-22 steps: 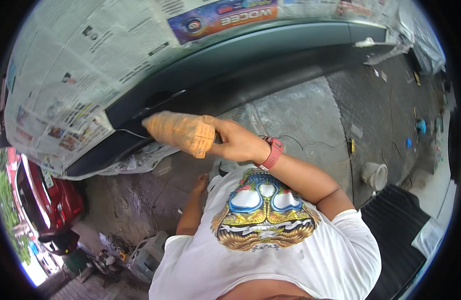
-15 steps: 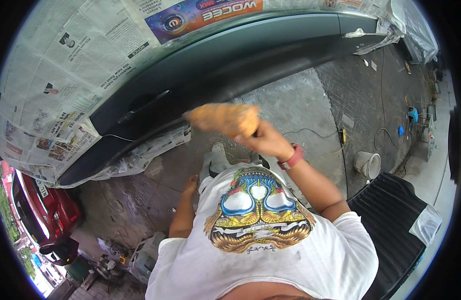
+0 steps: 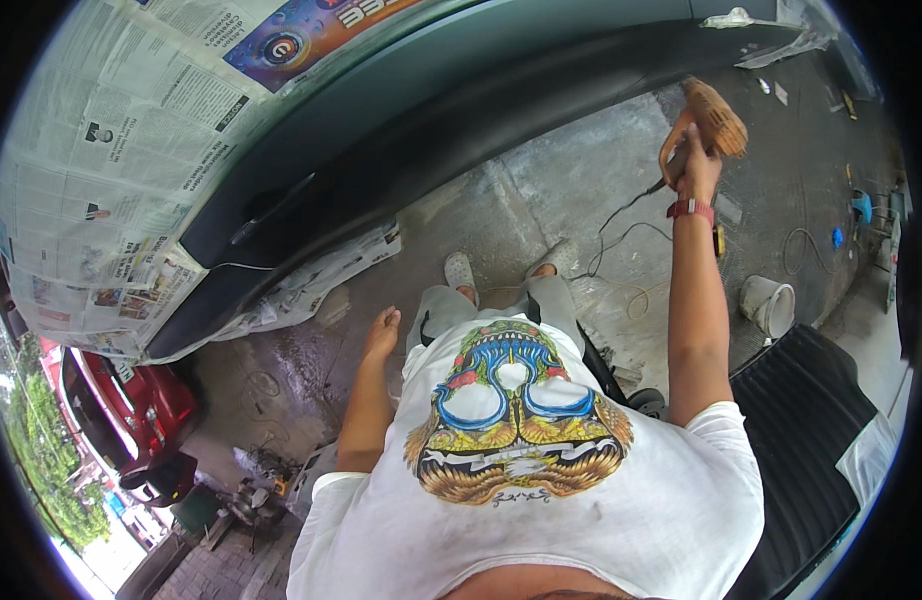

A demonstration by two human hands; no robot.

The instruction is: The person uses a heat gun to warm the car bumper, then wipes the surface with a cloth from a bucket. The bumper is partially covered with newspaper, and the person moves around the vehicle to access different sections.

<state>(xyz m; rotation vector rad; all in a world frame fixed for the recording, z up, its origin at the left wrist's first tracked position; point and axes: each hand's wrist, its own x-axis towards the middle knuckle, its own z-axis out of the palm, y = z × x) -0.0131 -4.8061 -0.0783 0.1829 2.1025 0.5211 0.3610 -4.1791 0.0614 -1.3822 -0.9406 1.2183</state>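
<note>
Grey concrete floor (image 3: 541, 190) ran wide and bare between the dark car body (image 3: 401, 130) and the black ribbed mat (image 3: 811, 410), plenty of room there! At far left a red car (image 3: 131, 410) sat against the rim, and newspaper masking (image 3: 91, 170) covered the upper panel, bending with the lens. Next came the left hand (image 3: 383, 330), hanging loose and open by the thigh, holding nothing, near the paper sheets on the ground (image 3: 321, 285). Further right, the right hand (image 3: 697, 172) was closed tight around the orange power tool (image 3: 709, 125), raised well clear of the car, its cord (image 3: 621, 225) trailing down to the floor. Half a second earlier that tool was against the dark panel; it had swung off right. A white bucket (image 3: 771, 305) stood beyond. The tool's working face was turned away, hard to make out.
</note>
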